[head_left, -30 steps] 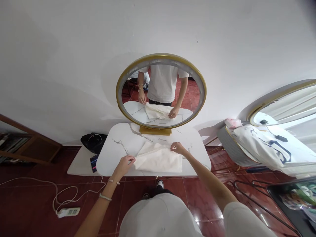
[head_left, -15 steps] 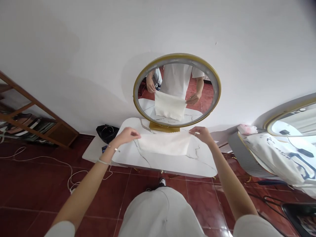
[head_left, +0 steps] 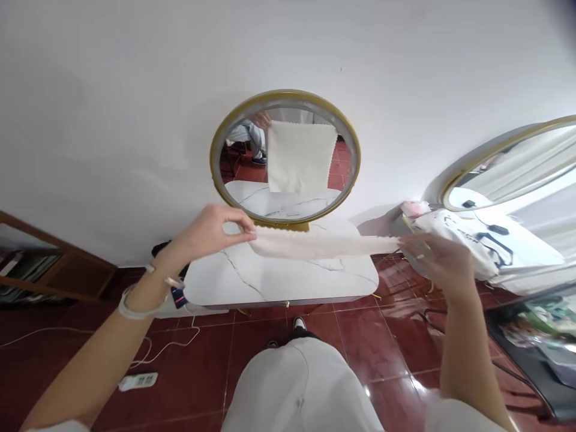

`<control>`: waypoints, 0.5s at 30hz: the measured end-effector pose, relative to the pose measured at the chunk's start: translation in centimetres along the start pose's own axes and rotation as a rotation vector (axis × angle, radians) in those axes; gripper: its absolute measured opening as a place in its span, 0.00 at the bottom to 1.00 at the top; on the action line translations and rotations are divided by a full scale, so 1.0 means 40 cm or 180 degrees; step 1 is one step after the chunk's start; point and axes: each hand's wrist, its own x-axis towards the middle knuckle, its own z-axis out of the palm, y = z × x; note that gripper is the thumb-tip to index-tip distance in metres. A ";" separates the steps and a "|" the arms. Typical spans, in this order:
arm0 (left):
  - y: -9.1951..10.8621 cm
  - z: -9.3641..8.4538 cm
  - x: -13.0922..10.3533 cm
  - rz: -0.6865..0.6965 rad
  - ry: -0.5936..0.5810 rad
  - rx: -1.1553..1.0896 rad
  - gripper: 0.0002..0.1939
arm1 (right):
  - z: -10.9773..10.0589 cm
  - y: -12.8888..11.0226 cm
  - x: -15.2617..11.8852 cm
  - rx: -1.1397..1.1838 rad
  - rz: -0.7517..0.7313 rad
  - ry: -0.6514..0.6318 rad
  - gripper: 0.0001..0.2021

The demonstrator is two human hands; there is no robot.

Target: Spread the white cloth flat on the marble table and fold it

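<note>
A thin white cloth (head_left: 310,245) with a zigzag edge is stretched between my two hands above a white marbled table (head_left: 270,282). My left hand (head_left: 216,231) pinches its left upper corner between thumb and fingertips. The opposite corner is gripped by my right hand (head_left: 436,255), which is slightly blurred. Behind the table, a round gold-framed mirror (head_left: 286,93) reflects the cloth hanging as a near square, its lower edge over the tabletop.
A second round mirror (head_left: 472,161) stands to the right, beside a white printed bag (head_left: 454,234) and a pink packet (head_left: 414,208). A power strip (head_left: 138,381) with white cable lies on the red tiled floor. At left is a wooden shelf (head_left: 81,276).
Both hands have lifted the cloth up off the table and towards me. They have moved wider apart, the right hand swinging right, and the cloth is pulled straighter. The view has shifted too.
</note>
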 end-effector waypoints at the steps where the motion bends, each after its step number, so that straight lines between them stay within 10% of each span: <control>1: 0.002 0.025 -0.005 0.0050 -0.0013 0.0102 0.16 | -0.018 0.005 -0.029 -0.0063 0.0034 -0.0072 0.10; 9: 0.020 0.171 -0.008 -0.0279 -0.0900 -0.0512 0.12 | -0.165 0.056 -0.159 -0.0029 0.0570 -0.0220 0.08; 15: -0.054 0.416 0.161 0.0037 -0.0732 0.0329 0.14 | -0.101 0.301 -0.054 -0.0353 0.0895 -0.0625 0.11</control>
